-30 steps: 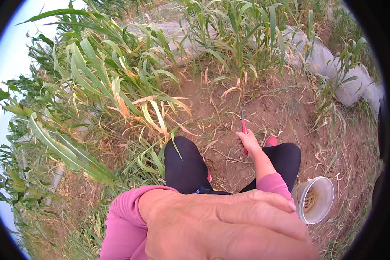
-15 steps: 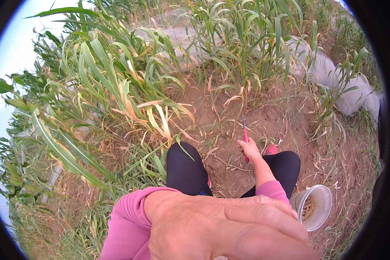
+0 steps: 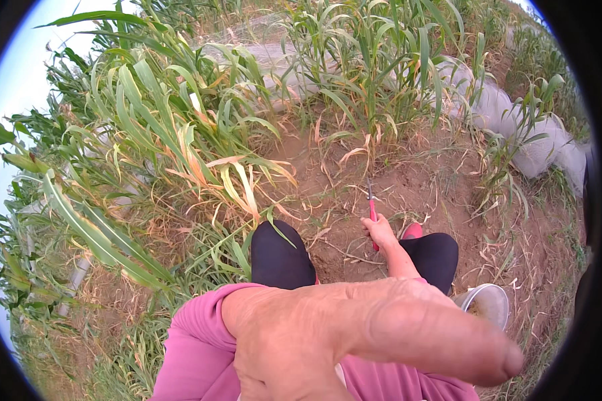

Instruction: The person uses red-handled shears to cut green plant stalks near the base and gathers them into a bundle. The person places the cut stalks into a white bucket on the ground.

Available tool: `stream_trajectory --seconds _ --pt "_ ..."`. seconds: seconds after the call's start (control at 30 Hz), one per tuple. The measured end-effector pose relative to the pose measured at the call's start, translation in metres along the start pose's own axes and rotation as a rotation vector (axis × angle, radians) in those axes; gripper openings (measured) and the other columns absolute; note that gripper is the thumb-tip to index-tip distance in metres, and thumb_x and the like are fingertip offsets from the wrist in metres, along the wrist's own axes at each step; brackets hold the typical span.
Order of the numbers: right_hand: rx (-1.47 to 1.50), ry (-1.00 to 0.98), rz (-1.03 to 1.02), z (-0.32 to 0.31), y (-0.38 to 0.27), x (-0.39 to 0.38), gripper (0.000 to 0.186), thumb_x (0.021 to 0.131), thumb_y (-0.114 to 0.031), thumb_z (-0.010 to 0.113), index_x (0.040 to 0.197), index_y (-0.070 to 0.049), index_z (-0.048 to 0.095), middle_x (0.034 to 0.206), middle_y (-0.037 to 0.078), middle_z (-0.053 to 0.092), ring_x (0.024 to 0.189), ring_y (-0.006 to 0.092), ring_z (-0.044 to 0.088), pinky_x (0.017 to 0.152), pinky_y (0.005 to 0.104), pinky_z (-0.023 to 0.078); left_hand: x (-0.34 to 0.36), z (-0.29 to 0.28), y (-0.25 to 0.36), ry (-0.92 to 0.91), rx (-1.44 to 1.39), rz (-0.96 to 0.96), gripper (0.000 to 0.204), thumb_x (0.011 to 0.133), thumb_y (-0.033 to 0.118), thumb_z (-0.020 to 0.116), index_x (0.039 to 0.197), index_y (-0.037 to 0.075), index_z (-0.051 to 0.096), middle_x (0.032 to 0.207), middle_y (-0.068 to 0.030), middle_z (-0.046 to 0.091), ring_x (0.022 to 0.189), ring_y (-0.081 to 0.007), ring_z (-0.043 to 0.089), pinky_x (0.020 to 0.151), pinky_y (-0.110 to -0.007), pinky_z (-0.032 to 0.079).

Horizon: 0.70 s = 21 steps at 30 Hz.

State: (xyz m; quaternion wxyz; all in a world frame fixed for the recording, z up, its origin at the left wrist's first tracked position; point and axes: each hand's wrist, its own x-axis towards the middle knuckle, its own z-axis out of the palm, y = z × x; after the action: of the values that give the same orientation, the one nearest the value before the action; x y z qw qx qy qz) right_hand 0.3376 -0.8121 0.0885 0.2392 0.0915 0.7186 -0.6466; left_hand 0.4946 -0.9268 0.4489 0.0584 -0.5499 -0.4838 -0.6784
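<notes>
My left hand [image 3: 314, 327] is raised close in front of me, its back showing and a finger or thumb stretched to the right. Its other fingers are partly hidden, and I see nothing held in it. Lower down, over the bare soil between my knees, my right hand [image 3: 381, 232] is closed round a slim red-handled tool [image 3: 373, 208]. The tool's narrow dark tip points away from me, near the base of the tall green stalks [image 3: 371, 87]; its exact kind is unclear. A whitish bucket [image 3: 491, 304] stands right of my right knee, partly covered by my left hand.
Leafy green and yellowing plants [image 3: 154, 120] crowd the left and far side. Pale netting [image 3: 502, 110] runs along the far right. Dry leaves and stems litter the brown soil [image 3: 441, 174]. My dark-trousered knees [image 3: 281, 254] frame the near ground.
My left hand has turned and shifted, its finger now reaching farther right and covering more of the bucket. My right hand still grips the red-handled tool in about the same place.
</notes>
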Motion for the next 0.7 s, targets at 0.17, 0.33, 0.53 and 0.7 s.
stream_trajectory --seconds 0.17,0.33,0.53,0.7 --pt "0.025 0.015 0.020 -0.009 0.006 0.001 0.032 0.083 -0.027 0.062 0.100 -0.003 0.050 0.076 0.004 0.056 0.064 0.0102 0.053 0.060 0.0270 0.043 -0.071 -0.060 -0.070 0.417 0.065 -0.520 0.028 0.093 0.026 0.054 0.109 0.002 0.051 0.109 -0.0147 0.057 0.104 -0.0229 0.056 0.093 -0.037 0.042" --pt "0.161 -0.112 0.034 0.002 -0.005 -0.007 0.034 0.085 -0.029 0.062 0.101 -0.003 0.048 0.080 0.004 0.057 0.068 0.0115 0.055 0.063 0.0274 0.046 -0.202 -0.092 -0.133 0.759 0.087 -1.140 0.018 0.096 0.028 0.048 0.091 0.011 0.048 0.088 -0.0044 0.060 0.084 -0.0134 0.056 0.082 -0.031 0.044" --pt "0.042 -0.446 -0.134 0.023 -0.019 -0.046 0.035 0.085 -0.031 0.061 0.105 -0.005 0.049 0.084 0.003 0.057 0.076 0.0116 0.057 0.067 0.0278 0.047 -0.245 -0.068 -0.139 0.771 0.164 -1.400 0.069 0.085 0.043 0.062 0.134 0.000 0.036 0.131 -0.0148 0.045 0.121 -0.0234 0.042 0.095 -0.035 0.037" --pt "-0.281 -0.525 -0.355 0.045 -0.019 -0.077 0.058 0.080 -0.045 0.061 0.118 -0.003 0.050 0.102 0.018 0.061 0.096 0.0264 0.060 0.086 0.0362 0.045 -0.251 -0.063 -0.148 0.725 0.109 -1.179 0.064 0.082 0.033 0.069 0.127 -0.002 0.041 0.123 -0.0141 0.050 0.116 -0.0218 0.047 0.099 -0.035 0.036"
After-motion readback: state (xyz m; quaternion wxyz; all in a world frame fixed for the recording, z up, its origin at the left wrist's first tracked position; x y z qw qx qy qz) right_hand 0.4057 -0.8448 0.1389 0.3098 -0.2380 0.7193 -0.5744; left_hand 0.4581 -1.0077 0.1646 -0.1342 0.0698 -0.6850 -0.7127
